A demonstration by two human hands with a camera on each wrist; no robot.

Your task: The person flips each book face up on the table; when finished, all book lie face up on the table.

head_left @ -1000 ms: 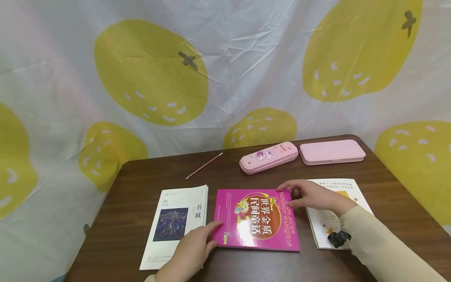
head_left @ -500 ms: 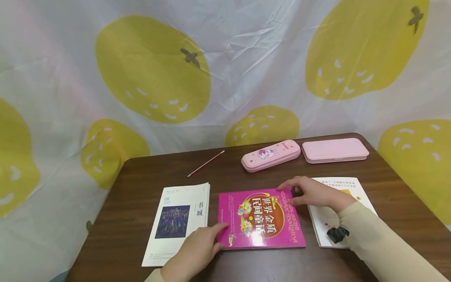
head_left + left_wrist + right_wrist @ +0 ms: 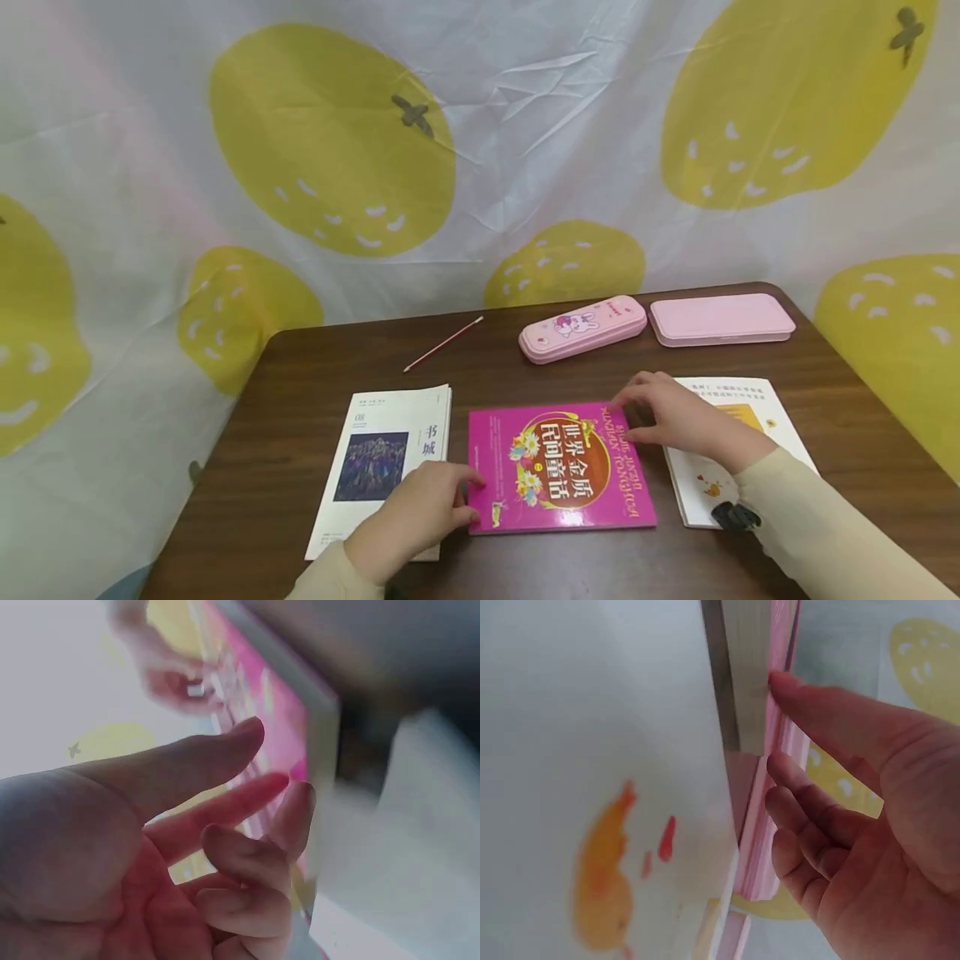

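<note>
A magenta storybook [image 3: 510, 458] lies flat on the dark wooden table, its title turned sideways. My left hand [image 3: 416, 508] is at its left edge, with index finger and thumb touching near the lower left corner. In the left wrist view, that hand's thumb [image 3: 202, 761] is straight and its fingers are loosely bent beside the book's edge. At the upper right corner of the storybook, my right hand [image 3: 675, 417] touches the cover with its fingertips. The right wrist view shows that thumb [image 3: 832, 705] against the book's edge, the other fingers loosely curved.
A white magazine [image 3: 345, 525] lies left, partly under the left hand. A white book [image 3: 693, 492] lies right, beneath the right forearm. Behind are a thin red pencil [image 3: 444, 343], a rabbit-print pencil case [image 3: 585, 329] and a plain pink case [image 3: 720, 318]. A lemon-print curtain [image 3: 525, 150] hangs behind.
Both hands have drawn slightly outward, so their fingertips overlap less of the storybook's cover. The head view has shifted a little; the books, pencil and cases keep their places.
</note>
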